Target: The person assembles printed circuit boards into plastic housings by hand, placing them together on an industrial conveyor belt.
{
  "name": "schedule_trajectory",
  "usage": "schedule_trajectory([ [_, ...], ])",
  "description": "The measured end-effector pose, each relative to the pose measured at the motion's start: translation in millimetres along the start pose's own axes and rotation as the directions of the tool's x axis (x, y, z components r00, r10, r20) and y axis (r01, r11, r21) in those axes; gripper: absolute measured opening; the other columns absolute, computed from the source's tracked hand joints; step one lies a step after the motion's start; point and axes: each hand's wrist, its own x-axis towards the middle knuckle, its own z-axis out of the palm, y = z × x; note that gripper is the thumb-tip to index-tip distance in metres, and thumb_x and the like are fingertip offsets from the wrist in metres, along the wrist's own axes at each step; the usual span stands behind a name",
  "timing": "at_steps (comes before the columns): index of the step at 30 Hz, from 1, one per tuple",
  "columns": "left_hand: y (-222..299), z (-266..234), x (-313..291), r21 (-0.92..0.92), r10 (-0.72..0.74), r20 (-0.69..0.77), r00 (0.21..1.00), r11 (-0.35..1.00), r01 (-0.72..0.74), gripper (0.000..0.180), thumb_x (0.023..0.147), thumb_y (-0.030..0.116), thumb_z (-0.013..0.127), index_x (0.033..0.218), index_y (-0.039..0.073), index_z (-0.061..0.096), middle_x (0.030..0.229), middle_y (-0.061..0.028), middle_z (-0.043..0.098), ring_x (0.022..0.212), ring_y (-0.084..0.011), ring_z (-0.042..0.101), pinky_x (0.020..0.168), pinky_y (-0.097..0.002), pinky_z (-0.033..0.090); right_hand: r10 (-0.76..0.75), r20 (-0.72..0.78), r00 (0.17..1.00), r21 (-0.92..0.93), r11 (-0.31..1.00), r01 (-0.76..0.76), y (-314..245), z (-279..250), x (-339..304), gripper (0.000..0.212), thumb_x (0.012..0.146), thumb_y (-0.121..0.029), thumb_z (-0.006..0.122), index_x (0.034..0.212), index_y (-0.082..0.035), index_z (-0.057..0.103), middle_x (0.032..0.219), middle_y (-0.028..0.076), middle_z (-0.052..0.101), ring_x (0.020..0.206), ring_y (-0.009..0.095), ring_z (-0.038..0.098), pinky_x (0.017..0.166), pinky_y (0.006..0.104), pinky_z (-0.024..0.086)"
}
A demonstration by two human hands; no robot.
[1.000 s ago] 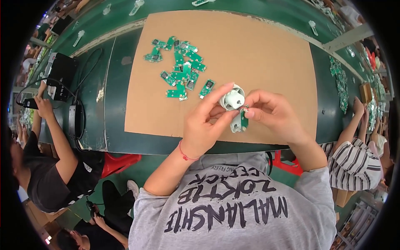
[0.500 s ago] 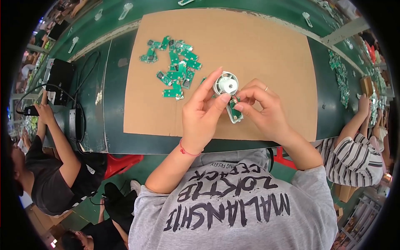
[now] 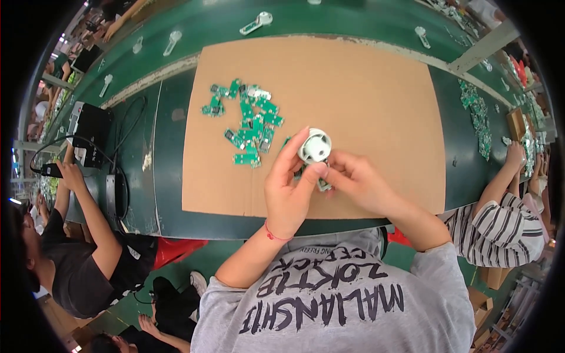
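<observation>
My left hand (image 3: 286,191) is closed around a small white fan housing (image 3: 316,146), thumb on the near side of its round head and fingers along the left. The short handle hangs toward me, mostly hidden by my fingers, with a bit of green board showing. My right hand (image 3: 362,182) pinches at the joint of head and handle; whatever lies between those fingertips is hidden. Left of the hands, a loose pile of green circuit boards (image 3: 247,132) lies on a brown cardboard sheet (image 3: 365,88). One board edge peeks out just behind my left fingers.
White fan housings (image 3: 256,23) lie spaced along the green strip beyond the table. To the left stand a black box (image 3: 93,132) and a black adapter (image 3: 116,194) with cables. Co-workers sit on both sides. More green boards (image 3: 478,120) lie at the right.
The fan housing has turned in my hands, its handle now mostly covered. My right fingers have closed in against it. The whole view has shifted, and another housing shows fully on the far strip.
</observation>
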Motion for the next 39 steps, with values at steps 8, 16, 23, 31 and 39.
schedule_trajectory([
  [8, -2, 7, 34, 0.015, -0.005, -0.095, 0.995, 1.000, 0.006, 0.072, 0.083, 0.004, 0.053, 0.140, 0.007, 0.008, 0.133, -0.0122, 0.033, 0.122, -0.0229, 0.035, 0.099, -0.0357, 0.029, 0.052, 0.096, 0.994, 0.101, 0.993, -0.061, -18, -31, 50, 0.022, 0.090, -0.023, 0.050, 0.079, -0.004, 0.053, 0.067, 0.004, 0.059, 0.052, 0.008, 0.054, 0.049, 0.0217, 0.043],
  [16, -5, -16, 20, 0.068, -0.117, -0.027, 0.993, 0.991, 0.118, 0.057, 0.085, 0.007, 0.052, 0.135, 0.003, 0.024, 0.134, -0.0130, 0.032, 0.122, -0.0232, 0.036, 0.097, -0.0352, 0.031, 0.001, -0.287, 0.958, -0.479, 0.866, -0.144, -48, -134, 231, 0.034, 0.083, -0.032, 0.053, 0.073, 0.000, 0.061, 0.063, 0.007, 0.061, 0.050, 0.013, 0.056, 0.048, 0.0275, 0.045],
  [23, -7, -8, 18, 0.268, -0.041, 0.118, 0.992, 0.963, 0.008, 0.042, 0.083, 0.009, 0.055, 0.123, 0.005, 0.044, 0.123, -0.0129, 0.043, 0.113, -0.0254, 0.043, 0.091, -0.0325, 0.037, -0.243, -0.558, 0.793, -0.813, 0.348, -0.466, -34, -195, 306, 0.049, 0.081, -0.049, 0.050, 0.091, -0.004, 0.065, 0.096, 0.017, 0.063, 0.092, 0.033, 0.059, 0.077, 0.0410, 0.047],
  [31, -12, -9, 21, 0.451, 0.008, 0.291, 0.957, 0.880, -0.145, 0.031, 0.081, 0.008, 0.056, 0.112, 0.006, 0.053, 0.113, -0.0085, 0.051, 0.103, -0.0243, 0.048, 0.085, -0.0326, 0.039, -0.637, -0.383, 0.668, -0.813, 0.577, 0.084, -16, -174, 243, 0.029, 0.087, -0.029, 0.053, 0.087, -0.001, 0.058, 0.078, 0.011, 0.060, 0.072, 0.022, 0.056, 0.066, 0.0312, 0.044],
  [39, -9, -33, 7, 0.903, 0.093, 0.262, 0.961, 0.326, -0.278, 0.033, 0.074, 0.010, 0.062, 0.106, 0.010, 0.056, 0.101, -0.0070, 0.052, 0.094, -0.0265, 0.048, 0.079, -0.0380, 0.039, -0.594, -0.043, 0.803, -0.862, 0.429, 0.271, 21, -102, 53, 0.008, 0.081, -0.011, 0.059, 0.085, -0.004, 0.057, 0.084, 0.010, 0.057, 0.079, 0.024, 0.053, 0.071, 0.0331, 0.044],
])
